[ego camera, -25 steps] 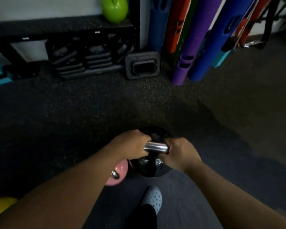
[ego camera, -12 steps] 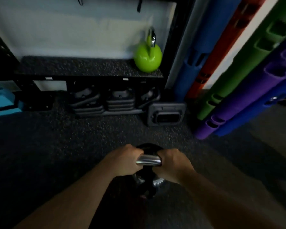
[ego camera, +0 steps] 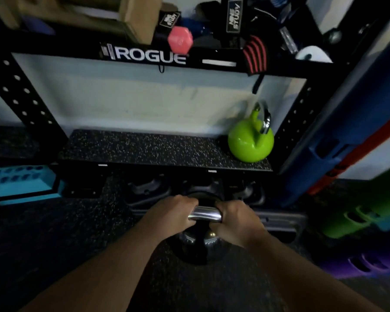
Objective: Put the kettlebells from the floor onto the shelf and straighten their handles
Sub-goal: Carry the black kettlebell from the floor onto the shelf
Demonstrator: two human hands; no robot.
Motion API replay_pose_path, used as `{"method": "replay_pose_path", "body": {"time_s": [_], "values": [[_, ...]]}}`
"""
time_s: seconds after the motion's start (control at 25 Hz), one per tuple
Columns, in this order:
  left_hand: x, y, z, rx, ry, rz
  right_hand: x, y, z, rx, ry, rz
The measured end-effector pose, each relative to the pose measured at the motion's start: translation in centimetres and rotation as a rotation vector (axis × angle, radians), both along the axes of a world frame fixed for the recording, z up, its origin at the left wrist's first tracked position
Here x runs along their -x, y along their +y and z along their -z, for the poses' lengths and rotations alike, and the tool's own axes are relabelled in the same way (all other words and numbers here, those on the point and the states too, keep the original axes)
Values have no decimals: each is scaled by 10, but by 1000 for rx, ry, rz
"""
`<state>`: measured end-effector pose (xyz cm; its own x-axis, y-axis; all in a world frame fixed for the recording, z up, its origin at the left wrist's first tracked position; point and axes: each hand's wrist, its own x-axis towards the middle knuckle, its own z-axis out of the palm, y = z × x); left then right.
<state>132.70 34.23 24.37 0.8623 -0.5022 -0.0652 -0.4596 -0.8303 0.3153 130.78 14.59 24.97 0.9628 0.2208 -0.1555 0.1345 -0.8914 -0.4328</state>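
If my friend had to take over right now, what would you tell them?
Left hand and right hand: both shut on the chrome handle of the black kettlebell, carried in front of the shelf.
Done: the green kettlebell sits at the shelf's right end, its handle turned at an angle.
Left: set the black one on the shelf, then straighten both handles.

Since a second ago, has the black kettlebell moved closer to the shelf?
Yes. The black kettlebell, gripped by the left hand and right hand, is now carried just short of the shelf, near the green kettlebell; earlier it was well back on the floor.
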Motion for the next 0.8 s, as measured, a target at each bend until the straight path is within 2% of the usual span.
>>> {"method": "replay_pose_path", "body": {"time_s": [0.2,0.36,0.48,0.68,0.8], "values": [[-116,-5,-5,57,-137,-47,-127,-5,-6,-82,-90,-46],[-201,-11,-2,79,-196,-63,-215,-5,-3,-39,-159,-79],[-260,-9,-2,90,-228,-58,-267,4,1,-31,-225,-16],[-314,0,6,70,-197,-83,-322,19,5,-8,-155,29],[-343,2,6,109,-95,-67,-348,23,7,18,-141,101]]}}
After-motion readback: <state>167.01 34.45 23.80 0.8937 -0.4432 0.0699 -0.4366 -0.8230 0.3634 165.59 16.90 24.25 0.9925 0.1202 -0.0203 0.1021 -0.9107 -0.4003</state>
